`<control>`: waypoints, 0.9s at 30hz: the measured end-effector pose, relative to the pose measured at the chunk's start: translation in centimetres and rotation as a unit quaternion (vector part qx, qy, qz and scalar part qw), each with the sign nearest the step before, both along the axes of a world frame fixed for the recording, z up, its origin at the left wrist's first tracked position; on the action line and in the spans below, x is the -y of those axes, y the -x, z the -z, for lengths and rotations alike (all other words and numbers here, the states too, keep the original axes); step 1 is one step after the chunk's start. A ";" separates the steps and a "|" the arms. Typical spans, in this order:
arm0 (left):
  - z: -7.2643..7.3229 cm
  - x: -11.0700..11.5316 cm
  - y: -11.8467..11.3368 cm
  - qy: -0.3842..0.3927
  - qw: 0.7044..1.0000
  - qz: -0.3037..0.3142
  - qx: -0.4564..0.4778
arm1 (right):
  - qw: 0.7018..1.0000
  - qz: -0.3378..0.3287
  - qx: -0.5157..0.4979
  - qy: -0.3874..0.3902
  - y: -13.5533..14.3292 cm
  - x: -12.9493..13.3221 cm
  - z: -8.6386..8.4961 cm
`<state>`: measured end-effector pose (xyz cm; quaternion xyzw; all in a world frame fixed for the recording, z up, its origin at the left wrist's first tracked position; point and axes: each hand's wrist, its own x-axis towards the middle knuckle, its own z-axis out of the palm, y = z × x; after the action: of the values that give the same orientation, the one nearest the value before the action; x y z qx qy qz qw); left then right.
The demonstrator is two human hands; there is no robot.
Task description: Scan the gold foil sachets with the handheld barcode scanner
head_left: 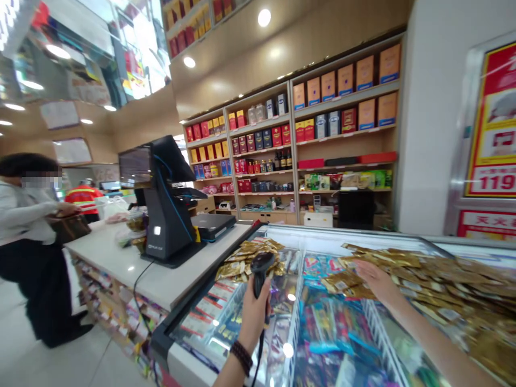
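My left hand (257,306) is closed around the handle of a black handheld barcode scanner (262,264), its head tilted up and its cable trailing down past my wrist. Just beyond the scanner lies a heap of gold foil packets (242,260). At the right, my right hand (373,277) reaches over a small cluster of gold packets (342,283), fingers bent together on a packet there; the thumb's grip is partly hidden. A much larger pile of gold packets (439,285) spreads on the glass beside my right forearm.
Beneath the packets is a glass-topped freezer (183,352) holding colourful wrapped goods. A white counter (169,287) with a black checkout terminal (167,215) adjoins it on the left. A person (32,242) stands beyond the counter. Shelves of boxes (262,140) line the back wall.
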<state>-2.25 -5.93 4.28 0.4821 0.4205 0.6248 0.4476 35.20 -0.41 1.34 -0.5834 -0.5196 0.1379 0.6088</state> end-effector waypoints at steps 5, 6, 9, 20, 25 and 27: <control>-1.4 -0.1 -5.2 -0.018 0.997 0.074 0.006 | 0.986 0.113 0.114 0.035 -7.8 5.8 1.4; -1.6 -0.1 -6.4 -0.021 0.996 0.089 0.004 | 0.982 0.126 0.137 0.041 -8.6 6.9 1.5; -1.6 0.1 -9.9 -0.030 0.992 0.124 -0.001 | 0.969 0.128 0.206 0.051 -8.7 9.0 2.0; 0.7 2.3 -17.8 0.025 0.973 0.228 -0.010 | 0.922 -0.011 0.359 0.145 -2.0 9.5 1.3; 1.6 3.0 -17.7 0.050 0.968 0.244 -0.028 | 0.946 0.021 0.290 0.142 -3.9 10.2 1.9; 1.7 3.1 -17.6 0.054 0.968 0.245 -0.029 | 0.956 0.032 0.255 0.144 -4.3 10.1 2.3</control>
<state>15.36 -9.05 2.56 0.5634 0.3352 0.4583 0.6001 39.47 -10.47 -0.98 -0.6970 -0.6130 0.0387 0.3700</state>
